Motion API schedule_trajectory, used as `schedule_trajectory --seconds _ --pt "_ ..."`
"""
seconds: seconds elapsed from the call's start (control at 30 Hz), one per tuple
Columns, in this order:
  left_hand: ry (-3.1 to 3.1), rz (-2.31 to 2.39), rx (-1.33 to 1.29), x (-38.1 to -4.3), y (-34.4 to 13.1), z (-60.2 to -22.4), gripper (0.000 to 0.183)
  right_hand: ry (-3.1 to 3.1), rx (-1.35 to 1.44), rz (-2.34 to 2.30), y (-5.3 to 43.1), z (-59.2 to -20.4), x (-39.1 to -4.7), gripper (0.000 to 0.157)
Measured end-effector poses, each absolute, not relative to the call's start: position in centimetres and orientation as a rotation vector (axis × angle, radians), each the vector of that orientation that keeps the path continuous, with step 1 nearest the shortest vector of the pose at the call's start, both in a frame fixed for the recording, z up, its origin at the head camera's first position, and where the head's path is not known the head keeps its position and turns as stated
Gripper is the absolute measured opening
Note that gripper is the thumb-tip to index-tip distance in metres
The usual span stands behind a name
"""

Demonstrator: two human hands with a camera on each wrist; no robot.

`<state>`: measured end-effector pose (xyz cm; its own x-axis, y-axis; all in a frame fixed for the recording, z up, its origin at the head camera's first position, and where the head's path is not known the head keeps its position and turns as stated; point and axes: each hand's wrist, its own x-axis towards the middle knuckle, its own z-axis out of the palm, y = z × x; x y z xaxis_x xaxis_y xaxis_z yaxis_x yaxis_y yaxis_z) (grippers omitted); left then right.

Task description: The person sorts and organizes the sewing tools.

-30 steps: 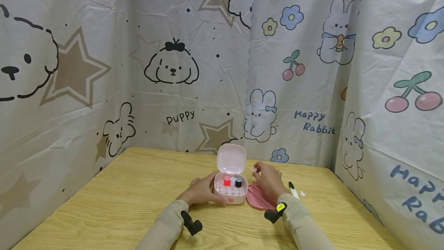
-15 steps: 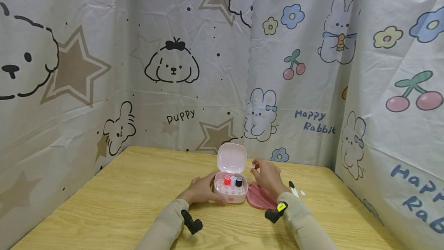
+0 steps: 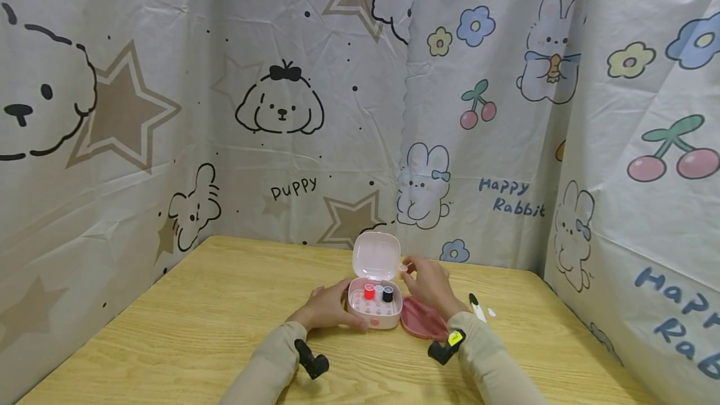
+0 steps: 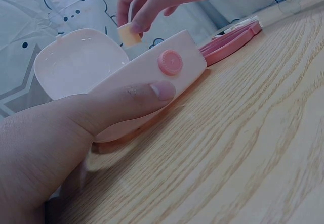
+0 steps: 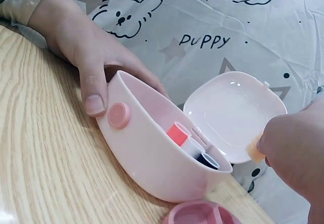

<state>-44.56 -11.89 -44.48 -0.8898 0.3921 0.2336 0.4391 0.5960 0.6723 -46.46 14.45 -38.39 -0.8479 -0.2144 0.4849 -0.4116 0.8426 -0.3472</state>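
A small pale pink box stands on the table with its lid tipped back. Inside, a red thread spool, a white spool and a black spool stand in a row among short pegs. My left hand grips the box's left side, its thumb on the front beside the round pink button. Between thumb and fingers my right hand pinches a pale orange thread spool, in the air just right of the lid.
Under my right forearm, touching or close to the box's right side, lies a darker pink divided tray. Farther right are a slim black-and-white tool and a small white piece. Printed curtains rise behind the wooden table.
My right hand has moved left with the orange spool, closer to the open lid. The left hand keeps its hold on the box, which stays in place.
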Motion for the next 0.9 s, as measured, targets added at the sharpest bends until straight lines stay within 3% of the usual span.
schedule_trajectory --seconds 0.9 --pt "-2.736 -1.154 -0.781 -44.4 -12.0 -44.4 0.111 -2.545 0.763 0.509 8.8 -38.8 -45.2 0.017"
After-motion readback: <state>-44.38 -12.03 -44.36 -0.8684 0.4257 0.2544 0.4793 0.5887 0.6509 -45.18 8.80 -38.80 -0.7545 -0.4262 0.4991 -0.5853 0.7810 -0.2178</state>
